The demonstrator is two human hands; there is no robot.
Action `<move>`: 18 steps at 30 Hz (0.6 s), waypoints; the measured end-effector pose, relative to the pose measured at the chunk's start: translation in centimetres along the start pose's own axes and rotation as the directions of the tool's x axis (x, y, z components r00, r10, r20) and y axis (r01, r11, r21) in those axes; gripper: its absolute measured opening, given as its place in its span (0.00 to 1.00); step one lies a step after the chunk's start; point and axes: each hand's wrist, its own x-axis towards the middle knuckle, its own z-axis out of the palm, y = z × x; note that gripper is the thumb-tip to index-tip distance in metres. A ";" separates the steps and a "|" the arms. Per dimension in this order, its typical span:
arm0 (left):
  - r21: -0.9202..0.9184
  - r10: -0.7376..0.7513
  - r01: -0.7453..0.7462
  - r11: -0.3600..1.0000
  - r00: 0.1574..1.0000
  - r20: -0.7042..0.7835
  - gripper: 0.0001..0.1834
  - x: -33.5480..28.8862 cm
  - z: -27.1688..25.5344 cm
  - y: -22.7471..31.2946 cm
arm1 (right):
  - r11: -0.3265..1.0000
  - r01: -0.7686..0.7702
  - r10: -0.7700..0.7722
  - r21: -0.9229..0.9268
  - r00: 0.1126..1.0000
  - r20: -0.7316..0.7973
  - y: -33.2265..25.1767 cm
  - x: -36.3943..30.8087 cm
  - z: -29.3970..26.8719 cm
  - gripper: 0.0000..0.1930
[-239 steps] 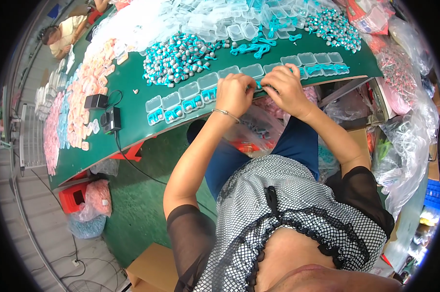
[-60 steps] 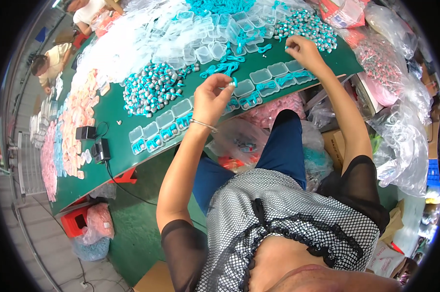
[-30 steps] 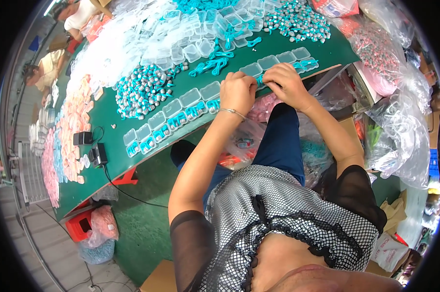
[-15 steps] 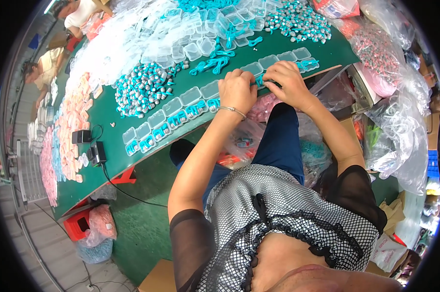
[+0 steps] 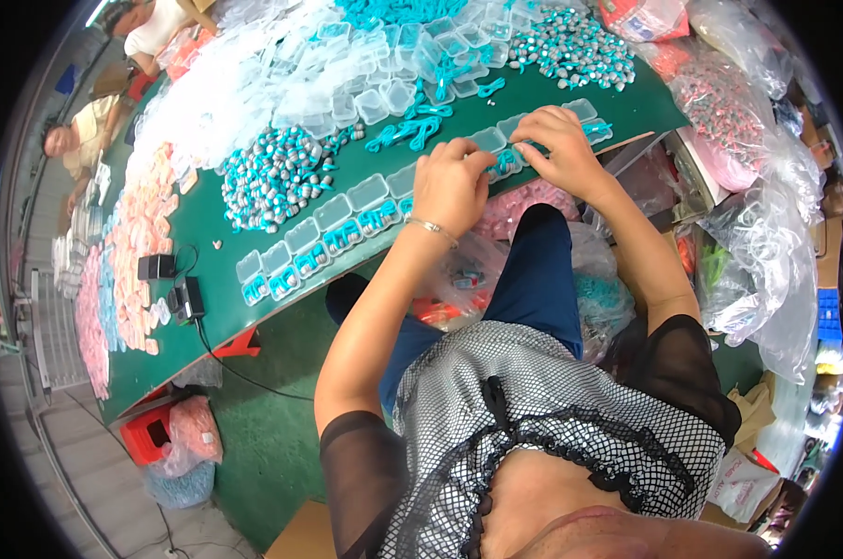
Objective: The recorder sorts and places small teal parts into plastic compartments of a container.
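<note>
A row of small clear plastic cases with raised lids runs along the table's near edge; one open lid (image 5: 367, 193) stands left of my hands. Bundled teal cord (image 5: 345, 233) fills the bottoms of several cases. My left hand (image 5: 449, 186) bends its fingers against a case in the row, its fingertips at the teal cord (image 5: 504, 166) inside. From the other side my right hand (image 5: 563, 151) curls over the same case, thumb and fingers bent near its lid; what they pinch is hidden. More teal cord (image 5: 598, 129) lies in the case at the right end.
Grey-and-teal small pieces form piles at left (image 5: 277, 177) and far right (image 5: 570, 47). Behind lie heaped clear cases (image 5: 375, 70) and loose teal cords (image 5: 410, 129). A black device (image 5: 186, 298) with a cable sits left. Clear bags (image 5: 761, 261) crowd the right; two people work far left.
My hands have drawn slightly apart, the right one moving up and right, so the teal cord in the case between them shows more. The left has shifted slightly left.
</note>
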 end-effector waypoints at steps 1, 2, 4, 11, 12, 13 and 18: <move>0.009 0.003 -0.002 1.000 1.000 0.000 0.12 -0.3 -0.1 -0.1 | 1.000 0.007 -0.008 -0.021 1.000 -0.016 0.3 0.3 0.0 0.05; 0.018 0.005 -0.005 1.000 1.000 -0.001 0.13 -0.4 -0.1 -0.4 | 1.000 0.009 -0.010 -0.029 1.000 -0.021 1.4 0.5 0.1 0.05; 0.012 0.017 -0.017 1.000 1.000 0.011 0.14 -0.5 -0.1 -0.6 | 0.995 -0.078 0.074 -0.058 0.995 -0.061 4.5 1.4 0.5 0.05; 0.133 0.005 -0.022 0.991 0.992 0.126 0.15 -0.3 0.7 -0.5 | 0.911 -0.347 0.353 -0.222 0.936 -0.015 11.6 5.2 2.7 0.08; 0.134 -0.005 -0.012 0.991 0.992 0.126 0.15 -0.4 0.8 -0.6 | 0.885 -0.375 0.384 -0.278 0.923 -0.021 12.0 5.8 3.1 0.09; 0.137 -0.006 -0.011 0.991 0.992 0.126 0.15 -0.3 0.9 -0.6 | 0.872 -0.395 0.412 -0.290 0.911 -0.002 12.3 6.3 3.5 0.09; 0.150 -0.013 -0.007 0.989 0.992 0.129 0.15 -0.2 0.8 -0.4 | 0.846 -0.363 0.408 -0.391 0.912 0.034 12.4 7.3 4.8 0.09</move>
